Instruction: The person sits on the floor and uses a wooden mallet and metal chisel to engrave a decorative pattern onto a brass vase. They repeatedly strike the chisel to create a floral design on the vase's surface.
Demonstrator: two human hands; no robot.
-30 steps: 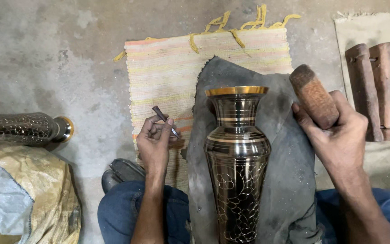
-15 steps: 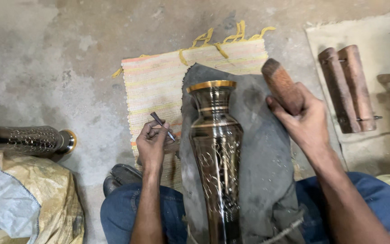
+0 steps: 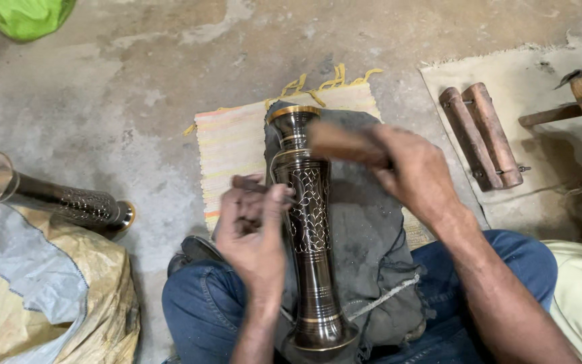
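Far left: a second engraved metal vase lying on its side across a crumpled yellow and grey sack, on the bare concrete floor.

Further right: left hand curled tight around a thin engraving tool, tip set against the side of the dark brass vase. Fingers fully closed on the tool, thumb pressed along it.

Centre: vase lying across the lap on a grey cloth, over a striped mat. Long axis running near vertical in the view, gold-rimmed mouth pointing away from the body, flared foot close to the knees. Likely heavy and rigid, polished surface probably slippery; engraved scale pattern easily marred by a slip. Best held at the narrow waist or steadied by the foot, cloth underneath stopping any roll.

Right: right hand wrapped firmly around a wooden mallet, blurred, just above the vase's neck. Beyond, two wooden handles on a pale mat.
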